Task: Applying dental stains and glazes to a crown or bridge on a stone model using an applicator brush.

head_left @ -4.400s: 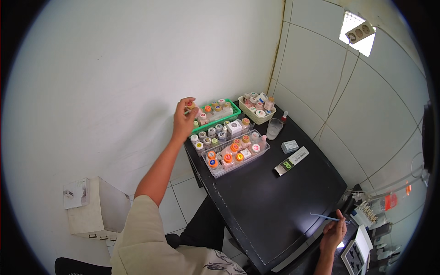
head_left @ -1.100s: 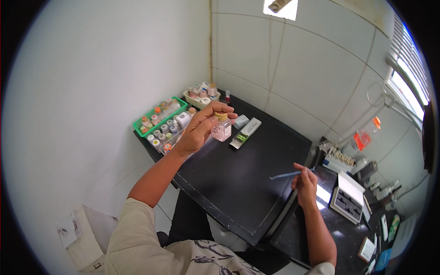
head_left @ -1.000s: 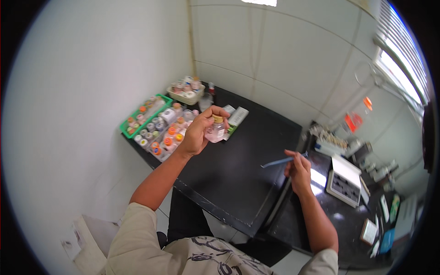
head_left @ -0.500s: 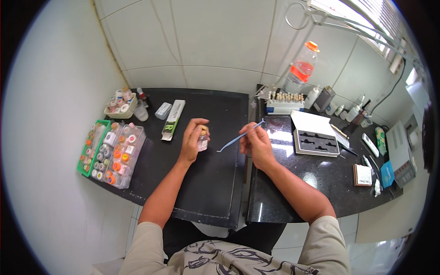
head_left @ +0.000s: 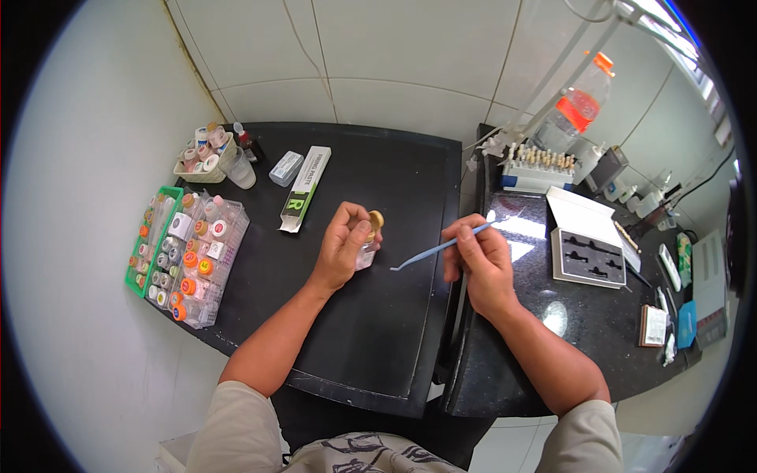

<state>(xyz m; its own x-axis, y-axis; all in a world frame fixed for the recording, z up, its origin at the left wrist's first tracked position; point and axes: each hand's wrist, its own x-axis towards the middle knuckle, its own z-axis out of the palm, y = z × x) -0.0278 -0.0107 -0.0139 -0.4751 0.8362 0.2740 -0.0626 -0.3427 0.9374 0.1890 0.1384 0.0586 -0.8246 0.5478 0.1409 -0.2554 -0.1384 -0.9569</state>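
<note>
Tilted up since earlier, a tan cap (head_left: 378, 221) tops the bottle (head_left: 364, 258) clasped by the left hand (head_left: 342, 251), fingers curled, near-right of the carton (head_left: 305, 189), while the right hand (head_left: 481, 266), farther right, pinches a blue tool (head_left: 426, 253).

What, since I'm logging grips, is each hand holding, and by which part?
The left hand holds a small clear bottle near its neck; the right hand holds a blue bent-tip instrument by its handle.

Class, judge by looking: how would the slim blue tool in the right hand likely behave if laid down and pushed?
The blue tool is probably stiff: its shaft sticks out unsagging from the right hand. Being slender, it looks light. Its bent tip would likely hinder rolling.
</note>
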